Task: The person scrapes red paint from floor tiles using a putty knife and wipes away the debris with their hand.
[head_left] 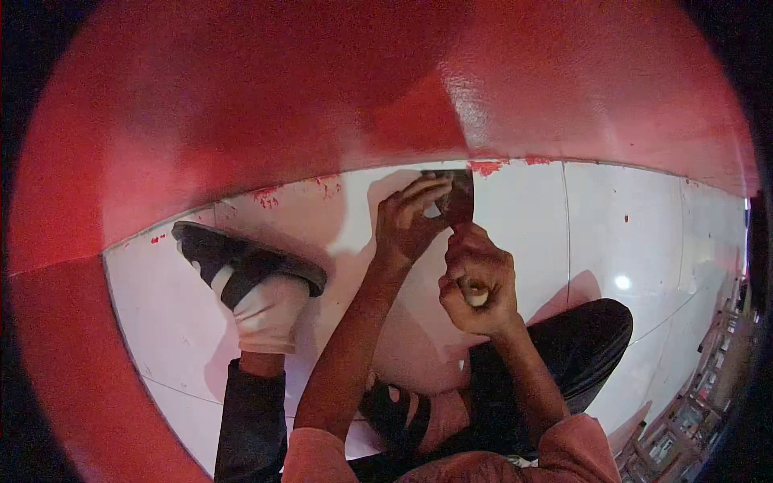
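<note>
My right hand (481, 282) is closed round the handle of a putty knife (460, 197), the handle's pale butt end showing at the fist. The wide, dark blade points away from me, its front edge down at the white floor close to the foot of the red wall. My left hand (407, 221) is at the blade's left side, fingers and thumb on it with a small gap between them. Red paint marks (486, 167) lie on the floor just right of the blade's tip, along the wall's base.
A glossy red wall (282, 97) curves across the top and down the left. White floor tiles (523, 217) carry more red specks on both sides. My left foot in a black sandal (241, 258) is near the wall; my bent right knee (596, 330) is at right. A metal-like framework (684, 419) stands at far right.
</note>
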### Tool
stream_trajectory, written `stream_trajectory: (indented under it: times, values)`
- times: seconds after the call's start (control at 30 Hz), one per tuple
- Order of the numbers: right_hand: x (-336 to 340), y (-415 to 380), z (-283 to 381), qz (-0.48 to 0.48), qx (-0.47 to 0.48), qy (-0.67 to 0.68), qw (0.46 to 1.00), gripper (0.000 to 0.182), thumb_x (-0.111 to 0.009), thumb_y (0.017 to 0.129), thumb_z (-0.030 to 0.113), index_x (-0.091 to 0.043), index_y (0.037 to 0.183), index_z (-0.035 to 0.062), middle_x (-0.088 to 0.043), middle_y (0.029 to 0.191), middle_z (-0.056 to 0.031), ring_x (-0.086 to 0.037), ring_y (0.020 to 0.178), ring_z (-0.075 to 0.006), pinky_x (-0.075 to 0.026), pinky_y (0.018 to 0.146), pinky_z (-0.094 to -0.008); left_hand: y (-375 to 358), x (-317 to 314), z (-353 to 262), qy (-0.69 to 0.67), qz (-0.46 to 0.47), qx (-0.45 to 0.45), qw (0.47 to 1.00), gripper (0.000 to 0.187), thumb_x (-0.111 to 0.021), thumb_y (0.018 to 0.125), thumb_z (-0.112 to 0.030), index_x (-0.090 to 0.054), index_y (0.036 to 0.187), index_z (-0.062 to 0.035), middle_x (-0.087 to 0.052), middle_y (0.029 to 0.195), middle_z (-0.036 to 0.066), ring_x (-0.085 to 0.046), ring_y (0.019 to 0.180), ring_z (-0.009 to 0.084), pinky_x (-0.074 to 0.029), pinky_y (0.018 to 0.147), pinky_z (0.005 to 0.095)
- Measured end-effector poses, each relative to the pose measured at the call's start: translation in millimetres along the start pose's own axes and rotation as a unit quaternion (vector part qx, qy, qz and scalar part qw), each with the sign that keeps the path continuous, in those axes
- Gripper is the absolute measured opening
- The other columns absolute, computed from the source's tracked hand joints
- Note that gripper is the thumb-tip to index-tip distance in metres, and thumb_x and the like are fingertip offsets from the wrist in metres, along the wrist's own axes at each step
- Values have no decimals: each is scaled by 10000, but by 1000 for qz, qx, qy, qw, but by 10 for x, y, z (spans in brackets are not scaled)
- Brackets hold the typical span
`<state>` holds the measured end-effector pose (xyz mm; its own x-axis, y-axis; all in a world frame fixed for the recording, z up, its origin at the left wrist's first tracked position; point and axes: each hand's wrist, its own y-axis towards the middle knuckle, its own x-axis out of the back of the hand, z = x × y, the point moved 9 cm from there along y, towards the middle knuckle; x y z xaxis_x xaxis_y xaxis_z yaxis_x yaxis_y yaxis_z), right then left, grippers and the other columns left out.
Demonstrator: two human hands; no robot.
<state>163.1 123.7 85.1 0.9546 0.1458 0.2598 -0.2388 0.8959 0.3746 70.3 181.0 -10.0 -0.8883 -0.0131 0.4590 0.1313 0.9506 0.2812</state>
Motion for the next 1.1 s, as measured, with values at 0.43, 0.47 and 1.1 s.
stream_trajectory:
  times: [0.43,0.47,1.1]
  values:
    - [20,63,-24,4,-31,-6,999,150,-599,608,21,-468,566,79,-462,599,-69,-466,609,-259,-411,691,-340,20,14,-20,-22,-25,-19,999,447,-808,620,-116,-697,1052,-95,-673,1097,93,-641,1040,240,-509,909,336]
    - [21,49,-36,-2,-40,-5,999,151,-600,608,22,-467,566,79,-462,599,-67,-465,606,-260,-413,697,-337,-15,18,-17,-5,-26,-36,999,453,-810,614,-114,-697,1052,-96,-673,1098,92,-643,1036,239,-511,907,333]
    - [-1,-98,-11,7,0,-5,1000,139,-651,583,62,-517,612,88,-524,679,-78,-532,752,-309,-436,768,-405,-26,59,-58,-4,-26,-20,999,389,-768,654,-68,-678,1032,-58,-667,1092,118,-638,1041,263,-507,905,345]
